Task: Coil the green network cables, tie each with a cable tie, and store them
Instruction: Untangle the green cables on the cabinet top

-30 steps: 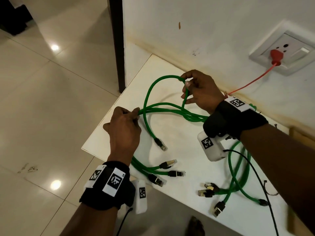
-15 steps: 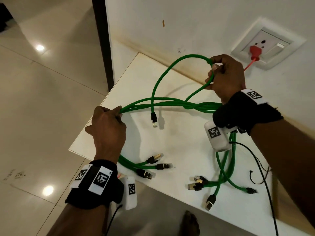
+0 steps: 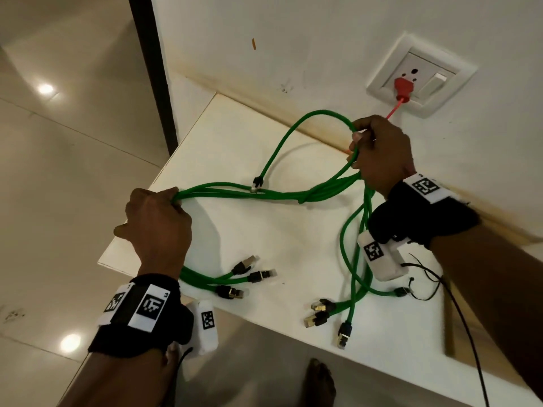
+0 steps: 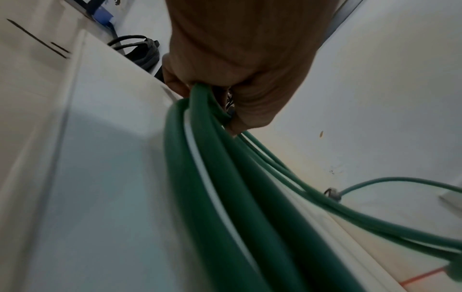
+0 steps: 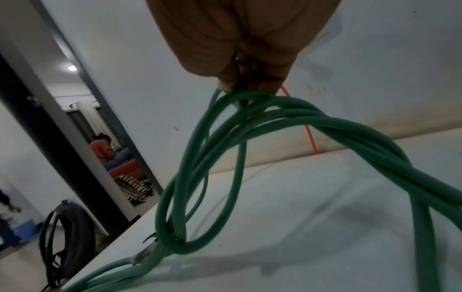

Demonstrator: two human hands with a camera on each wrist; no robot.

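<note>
Several green network cables (image 3: 264,193) hang as a bundle stretched above the white table (image 3: 264,239) between my hands. My left hand (image 3: 158,218) grips the bundle's left end (image 4: 200,110) at the table's left edge. My right hand (image 3: 379,151) grips the right end (image 5: 250,102) near the wall, together with one cable that arches up and left. That cable's plug (image 3: 258,182) dangles at the bundle's middle. Other plug ends (image 3: 249,274) lie on the table by my left wrist, and more plugs (image 3: 320,312) lie below my right wrist.
A red plug (image 3: 403,89) sits in the wall socket (image 3: 420,80), and its red cord runs down behind my right hand. Thin black cable ties (image 3: 423,289) lie at the table's right. A black door frame (image 3: 152,71) stands left. A dark backpack (image 5: 67,233) is on the floor.
Both hands have moved further apart, pulling the bundle straighter. My right hand rose toward the wall socket. The loose plug swung up to hang at the bundle's middle.
</note>
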